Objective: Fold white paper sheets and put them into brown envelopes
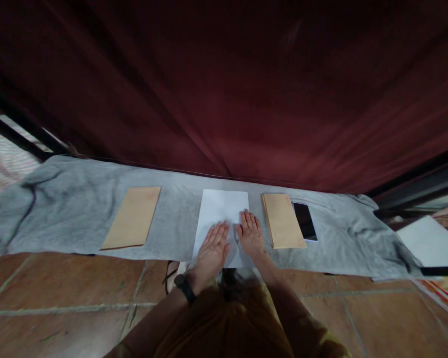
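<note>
A white sheet of paper (224,203) lies in front of me on the grey cloth (181,223), its near end reaching the cloth's front edge. My left hand (212,248) rests flat on the paper's lower left part, fingers stretched out and pointing away from me. On the right side of the paper my right hand (251,234) also lies flat, fingers extended. Neither hand holds anything. Close to my right hand is a small stack of brown envelopes (285,219). Farther to the left lies another brown envelope or stack of them (134,216).
A dark-screened phone (305,221) lies just right of the right-hand envelopes. Behind the cloth-covered surface hangs a dark red curtain (224,109). A white sheet or board (433,242) sits at the far right. Brown floor tiles (78,283) show below the front edge.
</note>
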{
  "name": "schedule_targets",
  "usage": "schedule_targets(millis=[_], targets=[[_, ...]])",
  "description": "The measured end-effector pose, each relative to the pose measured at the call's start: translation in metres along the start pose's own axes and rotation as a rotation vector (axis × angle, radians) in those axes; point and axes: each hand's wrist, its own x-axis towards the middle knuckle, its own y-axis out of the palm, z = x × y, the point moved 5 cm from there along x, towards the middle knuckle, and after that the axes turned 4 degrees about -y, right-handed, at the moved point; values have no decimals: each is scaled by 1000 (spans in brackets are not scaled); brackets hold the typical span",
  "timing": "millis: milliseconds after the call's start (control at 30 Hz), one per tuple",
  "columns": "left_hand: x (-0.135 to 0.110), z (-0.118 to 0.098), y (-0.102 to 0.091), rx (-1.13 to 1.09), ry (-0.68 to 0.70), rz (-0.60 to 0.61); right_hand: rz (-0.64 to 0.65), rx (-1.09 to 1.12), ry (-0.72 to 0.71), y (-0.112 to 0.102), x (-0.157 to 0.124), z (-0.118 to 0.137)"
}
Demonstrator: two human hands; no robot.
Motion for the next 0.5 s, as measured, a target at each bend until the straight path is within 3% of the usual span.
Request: schedule_targets(millis=[67,167,300,500], targets=[[-10,-21,10,32,48,40,11,1,4,-3,0,3],[-22,-29,14,58,117,63,45,20,-36,-6,-2,13],[-36,-16,6,118,244,83,93,40,-96,-3,-9,25],[-37,0,1,171,274,113,87,73,-67,-2,0,20]])
